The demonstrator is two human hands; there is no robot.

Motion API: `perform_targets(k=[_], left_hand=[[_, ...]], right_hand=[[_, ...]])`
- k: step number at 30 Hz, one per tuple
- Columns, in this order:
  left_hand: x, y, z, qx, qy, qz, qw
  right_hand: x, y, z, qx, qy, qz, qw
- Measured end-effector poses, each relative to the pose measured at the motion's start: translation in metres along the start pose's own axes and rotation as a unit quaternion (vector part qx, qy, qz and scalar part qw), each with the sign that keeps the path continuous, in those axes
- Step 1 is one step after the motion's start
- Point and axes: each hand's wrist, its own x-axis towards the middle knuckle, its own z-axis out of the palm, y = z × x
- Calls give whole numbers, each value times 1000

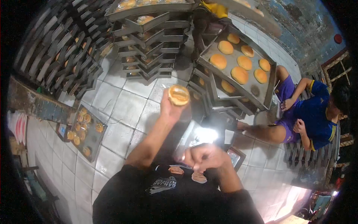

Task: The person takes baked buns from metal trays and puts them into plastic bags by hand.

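My left hand (172, 109) is raised in front of me, its fingers wrapped around a round golden bun (178, 95). A brownish, glossy patch shows on the bun's upper face. Close to my chest, my right hand (207, 158) is curled with its fingers drawn together and slightly blurred; whatever it may hold cannot be made out. Just beyond that hand lies a stack of shiny white plastic bags (197, 136) with dark print, bright with glare.
At the upper right, a metal tray (250, 87) of several buns tops a stack. More stacked trays (149, 48) stand ahead and at left. On the tiled floor lies a tray of wrapped buns (95, 143). A seated person (317, 108) in a blue shirt is at right.
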Motion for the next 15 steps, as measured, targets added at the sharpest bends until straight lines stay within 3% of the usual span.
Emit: perform_targets(k=[1,2,4,5,8,10,11,12,13,14,15], left_hand=[[-3,6,-2,-15,1,8,1000],[-8,0,-2,-13,5,5,1000],[-14,-22,8,-29,-7,17,999],[-11,-32,11,-60,-1,-44,997],[-6,-41,12,-25,-38,10,999],[-5,-15,3,0,-71,40,997],[-7,1,1,-19,-35,46,998],[-11,9,2,-34,-2,50,998],[-28,7,9,-39,-14,31,999],[-47,-3,10,-34,-16,26,999],[-64,-15,12,-6,-72,-71,995]], right_hand=[[-4,1,1,23,17,-49,998],[9,13,-1,22,191,33,981],[29,25,-3,-21,245,-24,969],[39,32,-6,-37,263,-44,963],[28,56,-13,-153,181,-113,965],[-21,30,-9,15,37,-28,999],[-22,17,-7,27,34,-11,999],[-20,15,-9,-14,115,1,993],[-6,18,-9,-122,234,-9,964],[17,11,-5,-336,413,-94,842],[20,9,-12,-480,405,-131,767]])
